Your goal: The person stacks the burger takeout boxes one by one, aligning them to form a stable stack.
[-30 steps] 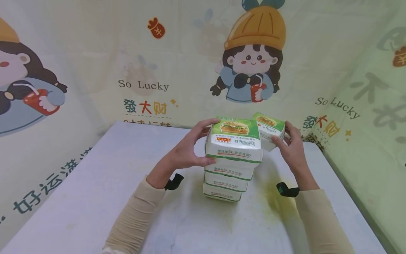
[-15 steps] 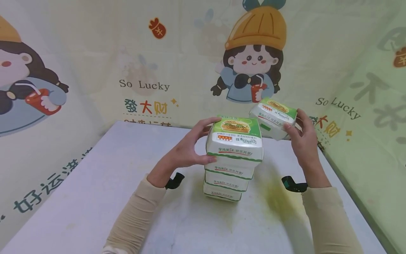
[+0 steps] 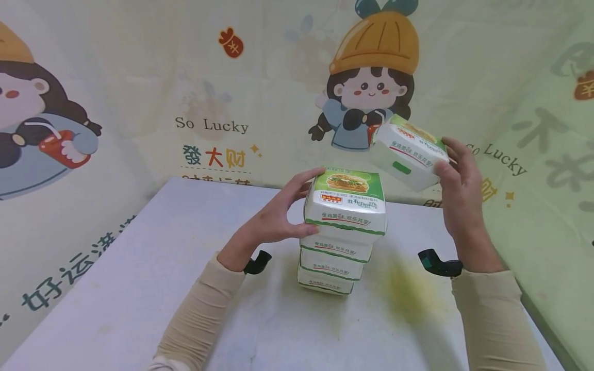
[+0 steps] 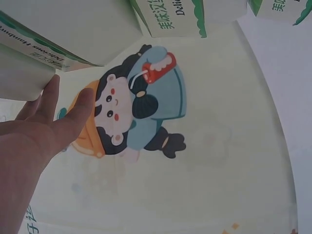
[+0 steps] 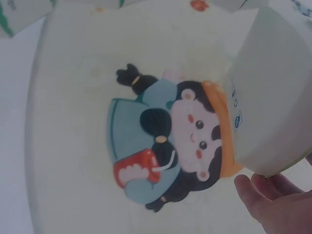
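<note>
Several white and green burger boxes stand stacked on the table, with the top burger box showing a printed burger on its lid. My left hand grips that top box at its left side, the thumb at its front corner and the fingers behind. To the right and above the stack, my right hand holds another burger box in the air by its right end, tilted. The right wrist view shows the plain underside of this held box. The left wrist view has the left hand against box sides.
The white table has a yellowish stain right of the stack. Behind it hangs a printed cloth with cartoon figures and lettering, continuing along both sides. A black strap piece sits at each wrist.
My right hand has lifted its burger box up and to the right, away from beside the stack, tilting it more. The left hand stays at the top box, nearly still.
</note>
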### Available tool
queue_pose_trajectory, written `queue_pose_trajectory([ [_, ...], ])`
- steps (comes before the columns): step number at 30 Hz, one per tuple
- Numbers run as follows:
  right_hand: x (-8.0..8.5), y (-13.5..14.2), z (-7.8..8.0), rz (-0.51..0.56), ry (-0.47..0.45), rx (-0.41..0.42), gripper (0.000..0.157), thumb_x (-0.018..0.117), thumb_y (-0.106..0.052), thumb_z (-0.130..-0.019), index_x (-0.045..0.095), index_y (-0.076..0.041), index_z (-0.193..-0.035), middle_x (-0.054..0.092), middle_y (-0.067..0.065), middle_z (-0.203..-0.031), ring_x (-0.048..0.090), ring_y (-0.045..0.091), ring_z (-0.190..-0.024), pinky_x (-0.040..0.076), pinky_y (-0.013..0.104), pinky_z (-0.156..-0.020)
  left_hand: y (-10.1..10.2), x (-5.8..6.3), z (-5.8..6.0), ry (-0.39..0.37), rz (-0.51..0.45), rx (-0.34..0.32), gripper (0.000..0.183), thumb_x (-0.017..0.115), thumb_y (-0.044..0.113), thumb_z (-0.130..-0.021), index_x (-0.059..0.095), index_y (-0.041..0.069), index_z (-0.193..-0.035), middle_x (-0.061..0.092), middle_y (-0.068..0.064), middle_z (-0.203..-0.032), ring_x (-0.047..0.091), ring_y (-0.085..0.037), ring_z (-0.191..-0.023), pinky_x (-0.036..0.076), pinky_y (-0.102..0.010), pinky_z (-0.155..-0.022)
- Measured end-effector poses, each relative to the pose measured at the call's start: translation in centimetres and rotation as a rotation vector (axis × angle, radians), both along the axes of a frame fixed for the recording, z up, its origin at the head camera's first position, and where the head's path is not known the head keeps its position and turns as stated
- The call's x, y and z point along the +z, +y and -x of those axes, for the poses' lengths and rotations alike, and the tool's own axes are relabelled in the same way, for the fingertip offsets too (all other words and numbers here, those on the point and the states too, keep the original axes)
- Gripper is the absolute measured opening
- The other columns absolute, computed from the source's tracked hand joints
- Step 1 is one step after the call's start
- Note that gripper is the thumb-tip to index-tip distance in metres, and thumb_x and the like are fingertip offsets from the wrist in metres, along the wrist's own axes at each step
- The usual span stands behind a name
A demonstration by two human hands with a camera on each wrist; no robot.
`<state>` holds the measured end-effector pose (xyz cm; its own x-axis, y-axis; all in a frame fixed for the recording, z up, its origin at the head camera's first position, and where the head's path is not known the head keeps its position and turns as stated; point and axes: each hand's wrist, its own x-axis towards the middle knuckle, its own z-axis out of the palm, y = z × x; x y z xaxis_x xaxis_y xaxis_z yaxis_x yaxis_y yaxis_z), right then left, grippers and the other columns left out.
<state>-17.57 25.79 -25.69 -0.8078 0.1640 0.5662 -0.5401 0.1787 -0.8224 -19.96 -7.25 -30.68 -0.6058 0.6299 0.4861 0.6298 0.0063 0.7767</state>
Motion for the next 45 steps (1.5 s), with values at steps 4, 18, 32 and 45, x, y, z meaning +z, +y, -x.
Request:
queue_pose_trajectory([
  [4,0.7,-0.7,-0.4,0.086,0.042,0.13,0.048,0.055,-0.019,-0.095,0.048,-0.014,-0.142,0.047,0.011,-0.141,0.05,0.029,-0.118,0.05,0.021,-0.096,0.0,0.0,0.0,-0.021,-0.022,-0.009,0.1,0.077,0.011,-0.078,0.019,0.03,-0.157,0.027,0.009,-0.16,0.036,-0.014,-0.144,0.029,-0.05,-0.119],
  [18,2.5,-3.9,-2.3,0.038,0.058,0.243,0.051,0.057,-0.012,-0.091,0.048,-0.01,-0.142,0.046,0.013,-0.141,0.049,0.032,-0.12,0.055,0.023,-0.092,0.1,0.0,0.0,-0.047,-0.038,-0.018,0.106,0.078,0.009,-0.076,0.014,0.027,-0.159,0.025,0.006,-0.162,0.034,-0.017,-0.146,0.026,-0.051,-0.12],
  [32,2.7,-5.4,-2.7,-0.177,0.028,0.181,0.055,0.056,-0.017,-0.092,0.044,-0.019,-0.145,0.044,0.006,-0.148,0.048,0.028,-0.124,0.056,0.019,-0.087,0.6,-0.1,0.0,-0.065,-0.089,-0.081,0.111,0.082,0.034,-0.075,0.009,0.031,-0.159,0.024,0.005,-0.162,0.025,-0.013,-0.149,0.023,-0.048,-0.122],
  [45,3.6,-5.6,-3.0,-0.133,0.027,0.34,0.054,0.055,-0.023,-0.095,0.043,-0.014,-0.147,0.046,0.013,-0.143,0.049,0.032,-0.121,0.055,0.022,-0.09,0.7,0.1,0.3,-0.097,-0.117,-0.058,0.108,0.08,0.024,-0.076,0.011,0.03,-0.159,0.027,0.004,-0.16,0.029,-0.015,-0.147,0.026,-0.046,-0.121],
])
